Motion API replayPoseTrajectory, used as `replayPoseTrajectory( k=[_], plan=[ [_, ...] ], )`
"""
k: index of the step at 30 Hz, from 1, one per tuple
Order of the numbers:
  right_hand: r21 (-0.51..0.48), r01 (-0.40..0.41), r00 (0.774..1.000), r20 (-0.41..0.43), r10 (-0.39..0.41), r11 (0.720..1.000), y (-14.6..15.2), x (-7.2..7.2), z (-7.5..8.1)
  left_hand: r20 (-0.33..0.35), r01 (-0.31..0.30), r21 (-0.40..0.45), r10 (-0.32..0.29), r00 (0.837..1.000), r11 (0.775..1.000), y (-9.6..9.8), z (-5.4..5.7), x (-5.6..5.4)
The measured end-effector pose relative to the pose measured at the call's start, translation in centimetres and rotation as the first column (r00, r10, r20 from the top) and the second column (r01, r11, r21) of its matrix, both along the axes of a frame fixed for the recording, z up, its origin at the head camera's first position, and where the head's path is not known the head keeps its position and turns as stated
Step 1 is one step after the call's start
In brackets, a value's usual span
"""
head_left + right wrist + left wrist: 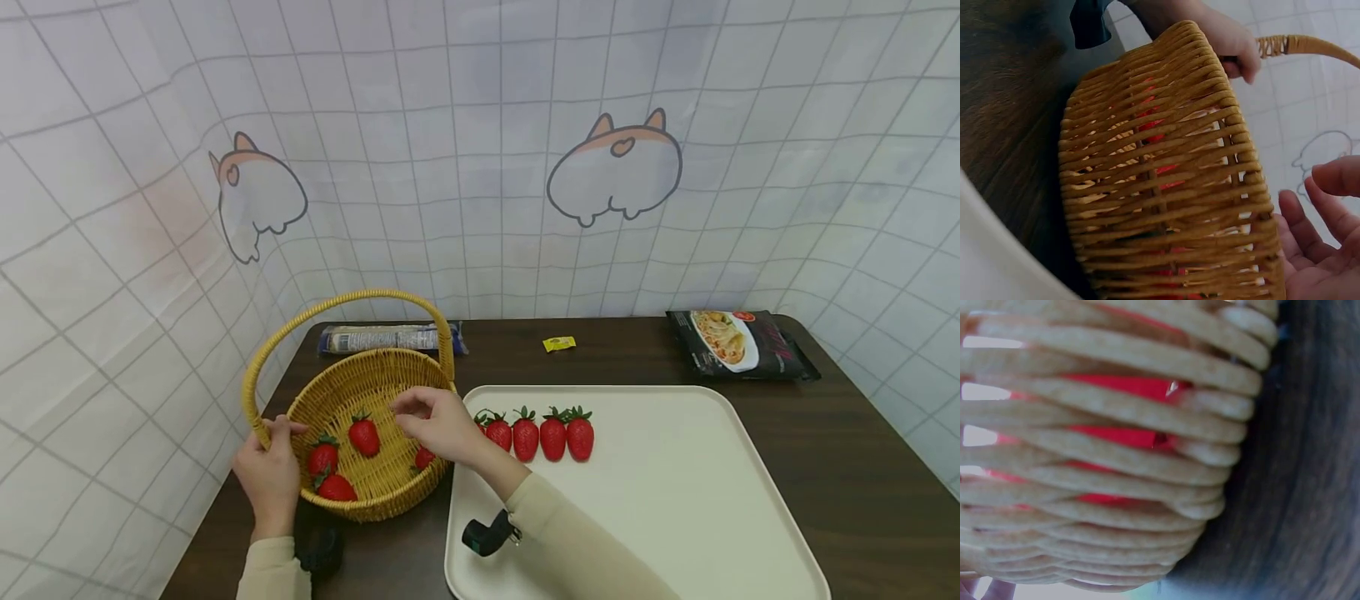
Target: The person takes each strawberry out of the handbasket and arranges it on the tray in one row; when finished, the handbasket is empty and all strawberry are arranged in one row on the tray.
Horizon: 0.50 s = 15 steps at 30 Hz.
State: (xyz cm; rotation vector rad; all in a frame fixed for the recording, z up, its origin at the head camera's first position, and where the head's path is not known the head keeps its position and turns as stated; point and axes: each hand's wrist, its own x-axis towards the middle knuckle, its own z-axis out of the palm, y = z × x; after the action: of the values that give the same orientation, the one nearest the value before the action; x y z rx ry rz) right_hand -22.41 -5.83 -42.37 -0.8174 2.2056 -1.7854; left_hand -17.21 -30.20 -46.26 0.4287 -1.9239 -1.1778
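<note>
On dark wood (622,354), the basket (390,372) holds strawberries (364,436) near the right fingers (412,397).

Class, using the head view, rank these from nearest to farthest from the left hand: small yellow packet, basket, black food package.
1. Basket: gripped by the left hand.
2. Small yellow packet: behind the tray.
3. Black food package: back right.

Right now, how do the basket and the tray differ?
Shape and make: the basket is yellow, woven and roundish; the tray is off-white, smooth and rectangular with rounded corners.
Handle: the basket has an arched handle, gripped by the left hand; the tray shows none.
Contents: the basket's strawberries lie scattered; the tray's strawberries lie side by side in a row.
Shared: both hold red strawberries with green leaves.
</note>
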Motion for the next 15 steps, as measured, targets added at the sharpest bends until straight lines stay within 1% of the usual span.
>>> replayPoseTrajectory(
  k=[4,8,11,15],
  plan=[
    [0.054,-0.027,0.999,0.027,0.026,0.998,-1.0,-0.5,-0.1,0.004,-0.002,0.005,0.002,1.0,1.0,0.2,0.1,-0.2],
    [0.122,-0.037,0.999,0.02,0.035,0.992,-1.9,-0.9,-0.3,-0.001,0.002,-0.003,-0.002,1.0,1.0,0.2,0.1,-0.2],
    [0.146,-0.041,0.999,0.021,0.038,0.988,-2.5,-1.2,-0.4,-0.007,-0.002,-0.009,0.001,1.0,1.0,0.1,0.1,-0.2],
    [0.17,-0.03,0.999,0.05,0.022,0.985,-3.0,-1.6,-0.4,-0.006,-0.002,-0.004,0.002,1.0,1.0,0.1,0.0,-0.1]
  ],
)
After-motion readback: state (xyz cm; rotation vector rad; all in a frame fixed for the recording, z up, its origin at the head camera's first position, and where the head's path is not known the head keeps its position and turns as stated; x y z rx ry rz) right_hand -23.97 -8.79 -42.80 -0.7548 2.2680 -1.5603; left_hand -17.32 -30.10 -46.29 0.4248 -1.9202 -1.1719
